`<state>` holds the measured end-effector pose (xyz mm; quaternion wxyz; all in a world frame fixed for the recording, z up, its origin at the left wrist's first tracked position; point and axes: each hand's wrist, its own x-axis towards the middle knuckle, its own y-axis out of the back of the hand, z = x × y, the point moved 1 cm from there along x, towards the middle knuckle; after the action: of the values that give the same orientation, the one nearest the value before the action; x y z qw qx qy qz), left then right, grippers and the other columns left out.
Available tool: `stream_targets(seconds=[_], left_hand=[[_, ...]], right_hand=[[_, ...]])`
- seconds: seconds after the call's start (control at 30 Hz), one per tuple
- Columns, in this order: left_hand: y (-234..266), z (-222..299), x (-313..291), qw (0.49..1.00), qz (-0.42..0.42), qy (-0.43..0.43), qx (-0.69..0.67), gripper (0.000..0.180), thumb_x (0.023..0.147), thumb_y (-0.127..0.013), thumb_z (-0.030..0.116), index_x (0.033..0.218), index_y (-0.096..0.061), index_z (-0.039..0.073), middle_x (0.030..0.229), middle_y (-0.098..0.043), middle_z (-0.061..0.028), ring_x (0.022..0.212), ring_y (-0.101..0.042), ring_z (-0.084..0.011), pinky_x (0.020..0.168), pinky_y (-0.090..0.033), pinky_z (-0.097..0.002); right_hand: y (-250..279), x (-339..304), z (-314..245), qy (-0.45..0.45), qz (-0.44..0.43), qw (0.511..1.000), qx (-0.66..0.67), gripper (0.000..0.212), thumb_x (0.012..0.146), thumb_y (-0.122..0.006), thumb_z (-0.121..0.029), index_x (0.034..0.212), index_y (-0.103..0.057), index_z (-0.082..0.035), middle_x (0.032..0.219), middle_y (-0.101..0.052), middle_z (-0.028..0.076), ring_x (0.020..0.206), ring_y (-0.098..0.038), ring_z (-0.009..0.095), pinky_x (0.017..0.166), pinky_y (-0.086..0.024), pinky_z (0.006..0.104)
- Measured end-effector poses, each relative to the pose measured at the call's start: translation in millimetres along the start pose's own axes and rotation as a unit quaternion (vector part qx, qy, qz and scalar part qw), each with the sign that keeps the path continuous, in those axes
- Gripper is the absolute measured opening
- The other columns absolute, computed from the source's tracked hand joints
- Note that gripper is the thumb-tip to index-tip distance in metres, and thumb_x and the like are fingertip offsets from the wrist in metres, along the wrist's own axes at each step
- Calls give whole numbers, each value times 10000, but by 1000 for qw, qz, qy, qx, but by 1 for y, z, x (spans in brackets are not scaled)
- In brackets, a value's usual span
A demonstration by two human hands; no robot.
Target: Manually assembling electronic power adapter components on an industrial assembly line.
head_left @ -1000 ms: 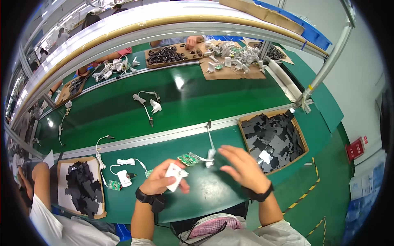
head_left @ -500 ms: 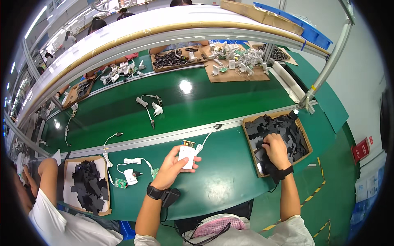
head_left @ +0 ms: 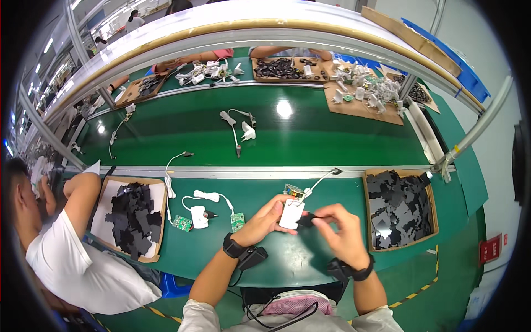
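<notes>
My left hand [head_left: 266,222] grips a white plastic charger housing [head_left: 291,214] over the green bench. A small circuit board [head_left: 293,192] sticks out beyond the housing's far end, with a white cable [head_left: 318,181] leading from it. Close beside the housing, my right hand [head_left: 342,229] pinches a thin black sheet piece [head_left: 307,219] between thumb and fingers. Whether this piece touches the housing I cannot tell. To the right stands a cardboard tray [head_left: 365,213] heaped with black sheet pieces [head_left: 399,207].
Another cardboard tray [head_left: 160,213] of black pieces lies left, beside a co-worker in a white sleeve [head_left: 74,207]. Between it and my left hand are a white charger [head_left: 199,217] and green circuit boards [head_left: 237,222]. A metal rail [head_left: 249,172] crosses the bench; a shelf hangs above.
My right hand has left the right tray and come to the white housing, bringing a black sheet piece. My left hand still holds the housing. The view has shifted left.
</notes>
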<state>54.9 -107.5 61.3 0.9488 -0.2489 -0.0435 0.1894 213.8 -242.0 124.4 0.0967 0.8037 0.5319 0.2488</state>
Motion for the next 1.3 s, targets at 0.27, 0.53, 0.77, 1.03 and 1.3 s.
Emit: stream_targets(seconds=[0.27, 0.53, 0.77, 1.03, 1.3], left_hand=[[3, -6, -3, 999, 5, -4, 49, 428, 1049, -413, 349, 1369, -379, 67, 1182, -586, -120, 1073, -621, -214, 861, -563, -367], [4, 6, -7, 993, -11, 18, 112, 318, 1020, -487, 110, 1324, -425, 38, 1042, -658, -106, 849, -647, -156, 673, -553, -286], [1, 19, -12, 977, -35, 46, 207, 238, 1009, -490, 100, 1240, -516, 49, 935, -687, -93, 707, -617, -134, 627, -530, -271], [9, 20, -12, 902, 119, -47, 413, 238, 987, -528, 149, 1208, -510, 64, 832, -686, -121, 731, -668, -216, 653, -524, -365], [12, 13, -5, 923, 137, -162, 320, 263, 995, -531, 99, 1254, -538, 54, 919, -707, -67, 794, -660, -121, 708, -528, -268]], right_hand=[[-29, 20, 8, 52, -41, 996, -62, 139, 823, -683, 69, 944, -641, 15, 995, -617, 129, 697, -663, 207, 640, -533, 296], [-4, 33, -10, 140, -93, 971, -170, 337, 772, -670, 74, 1080, -628, -55, 1193, -583, 106, 1006, -620, 287, 811, -529, 378], [11, 49, 1, 233, -206, 902, -300, 493, 683, -715, 31, 1151, -606, -76, 1173, -605, 104, 1206, -520, 310, 924, -469, 427], [-20, 24, -19, 269, -154, 873, -376, 475, 702, -728, -22, 1157, -601, -71, 1094, -606, 109, 1020, -600, 301, 839, -500, 406], [-40, 12, -22, 233, -143, 938, -213, 387, 770, -712, -34, 1143, -611, -36, 1031, -609, 140, 949, -611, 325, 781, -520, 412]])
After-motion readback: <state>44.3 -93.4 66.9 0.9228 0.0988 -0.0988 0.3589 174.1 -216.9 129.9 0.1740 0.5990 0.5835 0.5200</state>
